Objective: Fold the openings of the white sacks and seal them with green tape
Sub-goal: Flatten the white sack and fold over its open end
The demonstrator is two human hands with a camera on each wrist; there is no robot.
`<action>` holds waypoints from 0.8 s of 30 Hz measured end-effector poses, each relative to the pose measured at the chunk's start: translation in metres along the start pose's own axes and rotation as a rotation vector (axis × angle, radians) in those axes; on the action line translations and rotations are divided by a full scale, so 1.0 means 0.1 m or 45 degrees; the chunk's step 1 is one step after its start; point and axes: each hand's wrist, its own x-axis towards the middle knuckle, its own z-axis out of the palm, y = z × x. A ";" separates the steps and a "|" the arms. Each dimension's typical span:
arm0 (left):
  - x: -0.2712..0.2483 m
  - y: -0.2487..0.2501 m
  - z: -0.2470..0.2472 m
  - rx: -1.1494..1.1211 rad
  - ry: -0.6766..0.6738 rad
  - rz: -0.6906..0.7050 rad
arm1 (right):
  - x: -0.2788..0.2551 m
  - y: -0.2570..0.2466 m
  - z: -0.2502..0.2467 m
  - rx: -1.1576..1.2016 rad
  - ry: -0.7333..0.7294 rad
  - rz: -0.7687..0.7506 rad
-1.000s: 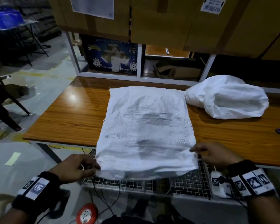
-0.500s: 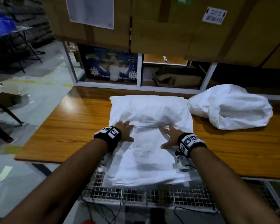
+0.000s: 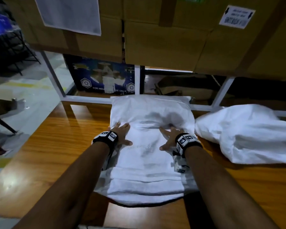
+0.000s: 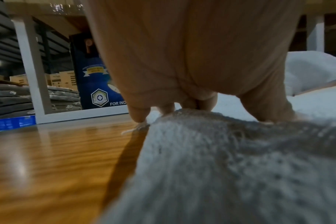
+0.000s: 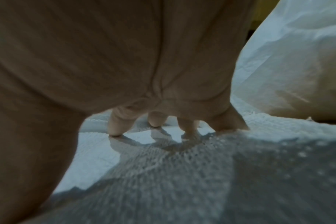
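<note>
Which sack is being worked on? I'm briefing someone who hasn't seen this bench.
On the wooden table, below the cardboard boxes, two white sacks lie side by side. It is the flat sack in the middle, with both hands pressing on it; the puffy sack to its right lies untouched.

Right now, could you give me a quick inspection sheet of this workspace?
Surface: glossy wooden table.
Job's things: flat white sack, near edge overhanging the table; stuffed sack to its right; green tape nothing seen.
Clutter: nothing seen.
Hands: left hand and right hand press flat on the flat white sack, fingers spread.
Cables: nothing seen.
Surroundings: cardboard boxes on a white-framed shelf, blue box beneath.
</note>
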 end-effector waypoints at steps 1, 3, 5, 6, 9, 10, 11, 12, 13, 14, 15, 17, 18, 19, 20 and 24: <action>0.07 -0.02 -0.02 0.009 0.008 0.001 | 0.04 0.01 -0.06 -0.035 0.020 -0.018; 0.19 -0.07 -0.02 0.032 0.019 -0.006 | 0.13 0.03 -0.12 -0.102 0.047 -0.098; 0.26 -0.11 -0.01 0.032 0.025 -0.007 | 0.19 0.04 -0.14 -0.122 0.054 -0.151; 0.28 -0.13 -0.01 0.040 0.035 -0.002 | 0.21 0.05 -0.16 -0.121 0.053 -0.163; 0.22 -0.10 -0.11 0.082 0.048 0.014 | 0.17 0.09 -0.22 -0.071 0.041 -0.178; 0.16 -0.09 -0.15 0.082 0.076 0.025 | 0.14 0.10 -0.24 -0.013 0.039 -0.184; 0.07 -0.08 -0.20 0.063 0.116 0.036 | 0.07 0.08 -0.25 0.044 0.065 -0.186; -0.05 -0.09 -0.24 -0.001 0.153 0.031 | 0.01 0.07 -0.24 0.105 0.125 -0.195; -0.20 -0.11 -0.27 -0.107 0.174 0.018 | -0.11 0.04 -0.23 0.164 0.203 -0.218; -0.37 -0.15 -0.28 -0.217 0.194 0.014 | -0.25 0.01 -0.19 0.229 0.288 -0.250; -0.57 -0.19 -0.28 -0.295 0.219 0.025 | -0.43 -0.02 -0.14 0.269 0.360 -0.296; -0.97 -0.29 -0.21 -0.296 0.244 0.042 | -0.80 -0.06 0.05 0.254 0.443 -0.398; -1.17 -0.33 -0.15 -0.281 0.241 0.045 | -0.97 -0.04 0.19 0.216 0.457 -0.428; -1.36 -0.37 -0.06 -0.286 0.228 0.053 | -1.14 0.02 0.32 0.178 0.466 -0.418; -1.53 -0.41 0.05 -0.308 0.202 0.067 | -1.27 0.11 0.44 0.143 0.495 -0.374; -1.99 -0.45 0.53 -0.457 0.060 0.122 | -1.62 0.72 0.78 0.151 0.444 0.043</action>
